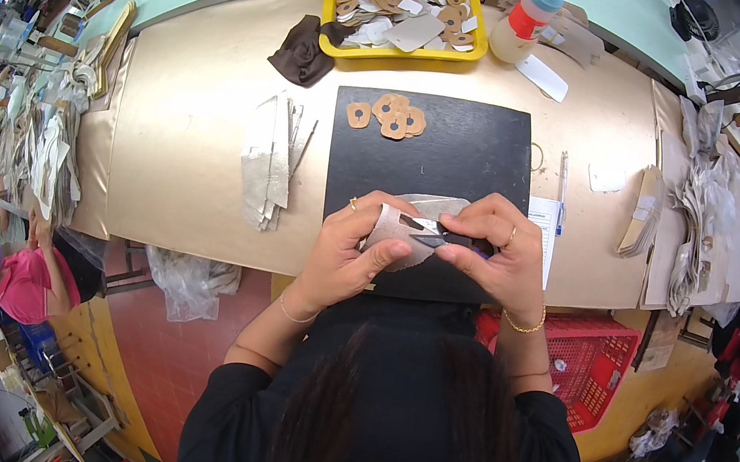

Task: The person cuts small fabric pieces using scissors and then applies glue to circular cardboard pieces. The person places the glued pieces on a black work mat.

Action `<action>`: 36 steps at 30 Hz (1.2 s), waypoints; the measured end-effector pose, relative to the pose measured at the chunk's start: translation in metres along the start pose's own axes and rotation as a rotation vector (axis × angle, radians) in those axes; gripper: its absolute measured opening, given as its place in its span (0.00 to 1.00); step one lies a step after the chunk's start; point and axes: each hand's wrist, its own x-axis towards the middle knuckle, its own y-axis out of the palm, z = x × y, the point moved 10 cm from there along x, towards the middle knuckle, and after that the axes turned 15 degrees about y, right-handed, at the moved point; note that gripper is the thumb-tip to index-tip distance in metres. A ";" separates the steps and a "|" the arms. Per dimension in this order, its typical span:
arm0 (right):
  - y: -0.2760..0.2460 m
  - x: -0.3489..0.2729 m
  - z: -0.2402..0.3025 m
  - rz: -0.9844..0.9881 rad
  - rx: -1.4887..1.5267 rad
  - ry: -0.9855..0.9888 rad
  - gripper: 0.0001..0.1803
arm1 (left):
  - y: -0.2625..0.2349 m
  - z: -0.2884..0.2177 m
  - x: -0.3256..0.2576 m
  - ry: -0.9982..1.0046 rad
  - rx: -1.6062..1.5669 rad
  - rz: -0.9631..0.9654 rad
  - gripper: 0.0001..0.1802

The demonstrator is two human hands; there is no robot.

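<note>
My left hand is closed on a light grey piece of fabric or leather with a slot cut in it, bent up between thumb and fingers. My right hand grips small thread snips, dark-handled, whose pointed blades lie against the piece near its slot. Both hands are over the lower part of a black board. Another flat grey piece lies on the board just beyond them, partly covered by my fingers. Several small tan pieces with dark centres are grouped at the board's far left.
A yellow tray of cut pieces stands at the back, beside a dark cloth and a bottle. Grey pieces lie left of the board, a pen right. A red crate sits below the table. Another person in pink is at left.
</note>
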 end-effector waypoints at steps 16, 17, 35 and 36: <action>-0.001 -0.007 0.015 -0.077 -0.056 -0.130 0.13 | 0.008 0.005 -0.003 -0.099 -0.098 -0.006 0.18; -0.001 -0.007 0.015 -0.072 -0.053 -0.120 0.13 | 0.008 0.003 -0.002 -0.068 -0.051 0.006 0.18; -0.001 -0.006 0.012 -0.061 -0.045 -0.100 0.13 | 0.008 -0.006 0.003 -0.049 0.106 0.060 0.21; -0.002 -0.006 0.012 -0.067 -0.049 -0.109 0.13 | 0.008 -0.006 0.003 -0.049 0.091 0.054 0.21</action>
